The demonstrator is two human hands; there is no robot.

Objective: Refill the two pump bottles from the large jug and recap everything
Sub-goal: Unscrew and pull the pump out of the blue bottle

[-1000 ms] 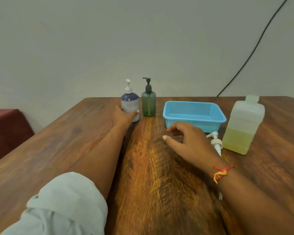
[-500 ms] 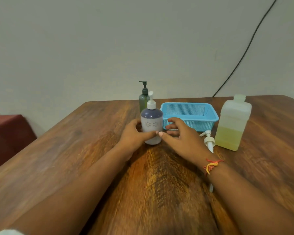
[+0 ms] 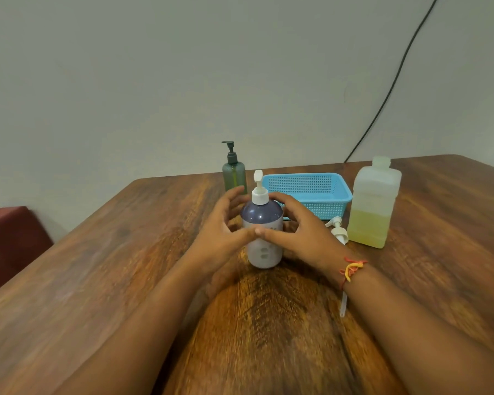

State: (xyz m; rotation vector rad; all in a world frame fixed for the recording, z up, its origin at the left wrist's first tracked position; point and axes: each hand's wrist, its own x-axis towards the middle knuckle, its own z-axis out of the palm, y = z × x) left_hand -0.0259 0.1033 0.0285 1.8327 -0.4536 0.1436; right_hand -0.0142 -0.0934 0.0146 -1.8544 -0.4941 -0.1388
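Fingers (image 3: pixel 280 199) of the right hand (image 3: pixel 304 233) are curling round the far shoulder of the purple pump bottle (image 3: pixel 261 216). Those of the left hand (image 3: pixel 218 233) are cupping its other side, more loosely spread, and the two thumbs are meeting tip to tip across its front. Both hands are therefore clamping the bottle, which is standing upright on the counter (image 3: pixel 97 266) straight ahead of the person, nearer than everything else. This two-sided hold is probably steadying the smooth, domed body so that its white pump top (image 3: pixel 259 192), not yet unscrewed, can be twisted off. Just right of the hands, a loose white pump (image 3: pixel 338 230) is lying on its side, its thin tube running under the right wrist. It is lying just beside the large jug (image 3: pixel 371 206), a square-shouldered translucent container whose threaded neck is standing uncapped and which is holding yellowish liquid to under half. Behind, a blue mesh basket (image 3: pixel 305 192) and a slim green pump bottle (image 3: pixel 234 175) are waiting on the glossy, strongly grained wood.
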